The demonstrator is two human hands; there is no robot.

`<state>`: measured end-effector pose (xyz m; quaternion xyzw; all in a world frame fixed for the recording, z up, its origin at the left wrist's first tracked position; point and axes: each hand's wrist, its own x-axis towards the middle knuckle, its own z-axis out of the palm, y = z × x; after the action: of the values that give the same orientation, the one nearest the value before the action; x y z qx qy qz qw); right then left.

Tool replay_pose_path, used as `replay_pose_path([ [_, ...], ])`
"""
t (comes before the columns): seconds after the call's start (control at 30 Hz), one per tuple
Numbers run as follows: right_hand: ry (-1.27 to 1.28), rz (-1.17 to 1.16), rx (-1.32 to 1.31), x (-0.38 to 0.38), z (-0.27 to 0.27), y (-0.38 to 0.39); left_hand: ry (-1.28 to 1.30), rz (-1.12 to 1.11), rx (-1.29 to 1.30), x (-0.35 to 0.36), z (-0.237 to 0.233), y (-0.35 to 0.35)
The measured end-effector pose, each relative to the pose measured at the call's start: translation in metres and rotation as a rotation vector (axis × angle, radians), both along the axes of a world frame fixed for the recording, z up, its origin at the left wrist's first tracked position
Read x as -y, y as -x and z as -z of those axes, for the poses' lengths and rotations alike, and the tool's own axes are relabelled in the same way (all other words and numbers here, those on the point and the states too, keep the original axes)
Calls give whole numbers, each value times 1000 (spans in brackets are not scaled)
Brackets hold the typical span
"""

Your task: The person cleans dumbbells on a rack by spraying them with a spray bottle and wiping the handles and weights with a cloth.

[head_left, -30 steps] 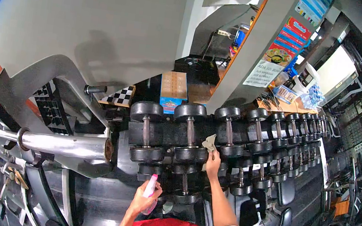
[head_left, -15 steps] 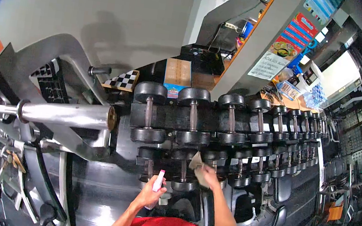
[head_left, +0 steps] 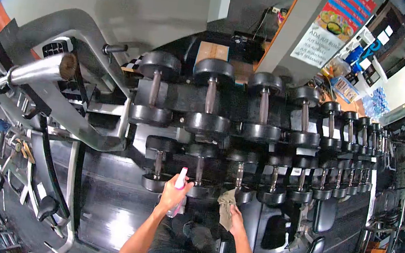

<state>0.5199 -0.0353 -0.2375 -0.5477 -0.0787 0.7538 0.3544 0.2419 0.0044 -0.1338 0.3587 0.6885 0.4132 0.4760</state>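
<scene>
My left hand (head_left: 175,193) is wrapped around the neck of a spray bottle (head_left: 181,179), its pink top pointing toward the lower row of the rack (head_left: 236,104); I cannot tell whether a finger presses the trigger. My right hand (head_left: 236,221), well apart from the left, has its fingers clamped on a crumpled cloth (head_left: 226,209) at the near end of the third dumbbell (head_left: 240,172) from the left in that lower row. The cloth overlaps that end in my view, though I cannot be sure they touch. I judge the step in hand to be wiping this dumbbell down, with the spray held ready. The next move would call for pressing the cloth flat around the rounded end, the bottle held clear of the neighbouring dumbbells.
</scene>
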Motion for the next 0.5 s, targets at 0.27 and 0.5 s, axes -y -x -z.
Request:
replay_pose_path([
  [0.27,54,51,-180,13,5,-40,56,-26,-63,-33,65,-23],
  [0.5,22,196,-229,-39,20,-31,201,59,-146,-44,73,-24],
])
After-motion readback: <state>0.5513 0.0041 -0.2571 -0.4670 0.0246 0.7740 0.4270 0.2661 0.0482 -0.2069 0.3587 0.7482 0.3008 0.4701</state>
